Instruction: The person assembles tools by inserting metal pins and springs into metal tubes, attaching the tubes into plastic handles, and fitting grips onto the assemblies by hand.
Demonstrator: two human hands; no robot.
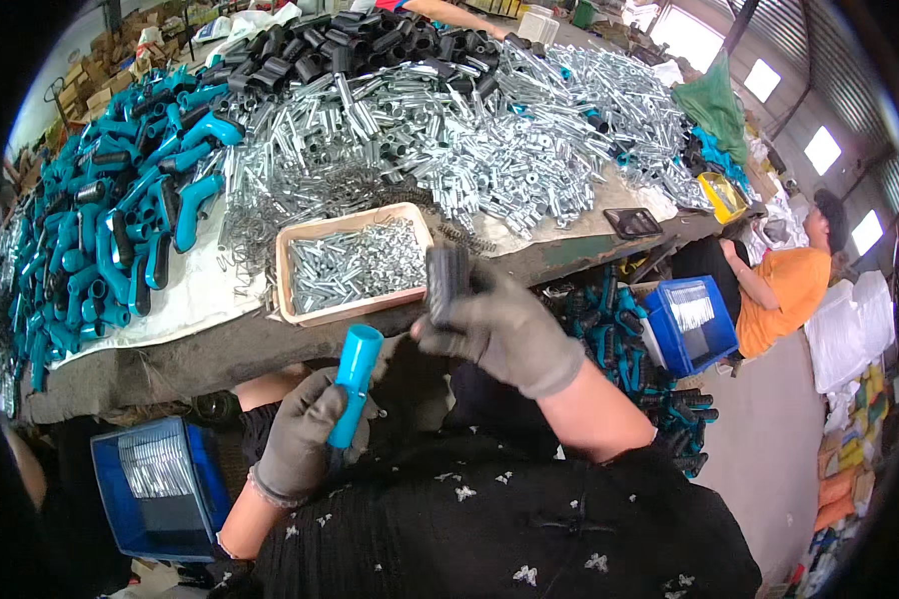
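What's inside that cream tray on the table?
The cream tray has thin silvery screw-like pieces and, toward the right, smaller silvery bits. What lies underneath can't be seen, because the top pieces cover it.

- Tube at eight o'clock (357, 384): bright teal, plain.
- Grip piece near the centre (448, 285): black.
- Left hand at eight o'clock (303, 429) and right hand at four (514, 334): both gloved in grey-brown.
- Garment at six o'clock (489, 529): black — scattered with small white flower-like motifs.
- Tray at nine to ten o'clock (283, 265): pale peach, its screws (332, 275) silver.
- Heap at ten o'clock (100, 225): teal — with black patches.
- Heap at eleven (305, 55): black.
- Metal parts at one (529, 165): silver.
- Cloth at two (714, 108): green.
- Co-worker's shirt at three (791, 298): orange.
- Crate at three (726, 344): blue.
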